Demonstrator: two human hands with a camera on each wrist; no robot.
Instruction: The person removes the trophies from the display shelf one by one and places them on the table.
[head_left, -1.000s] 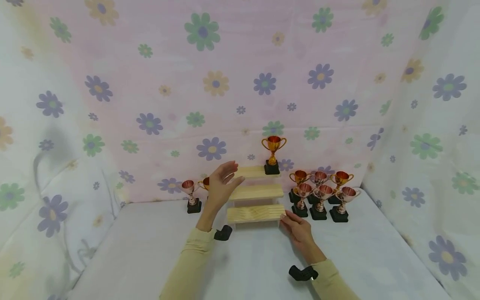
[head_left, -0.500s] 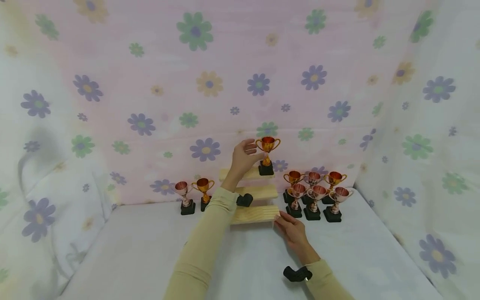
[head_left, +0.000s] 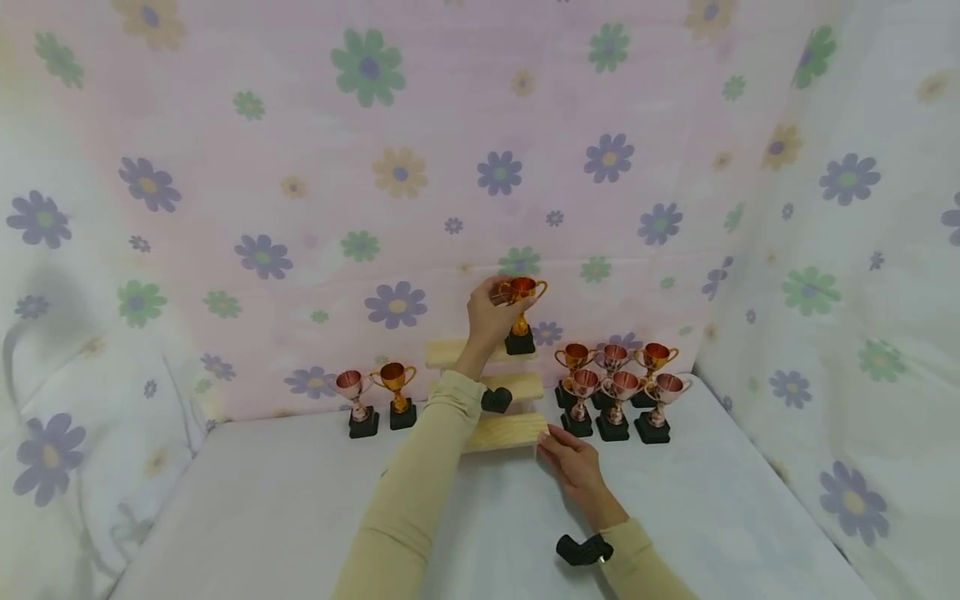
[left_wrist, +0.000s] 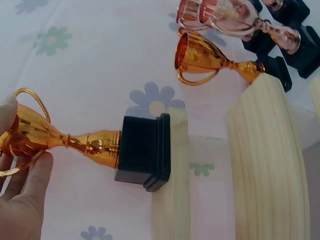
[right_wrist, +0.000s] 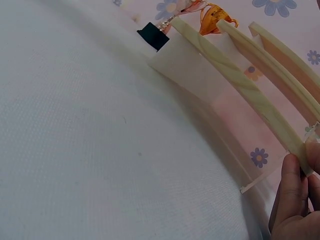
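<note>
Left hand (head_left: 487, 312) grips the gold trophy (head_left: 521, 315) on the top step of the wooden riser (head_left: 504, 431), at twelve o'clock; right hand (head_left: 567, 458), fingers relaxed, steadies the bottom step. Best lifted straight up, riser braced.

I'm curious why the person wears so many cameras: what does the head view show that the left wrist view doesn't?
Only the head view shows the right hand touching the end of the bottom step of the wooden stand, the pair of trophies on the left, and the whole cluster of six trophies on the right.

Only the left wrist view shows up close the thumb and fingers around the cup.

Both show the left hand gripping the gold trophy, its black base on the top step.
</note>
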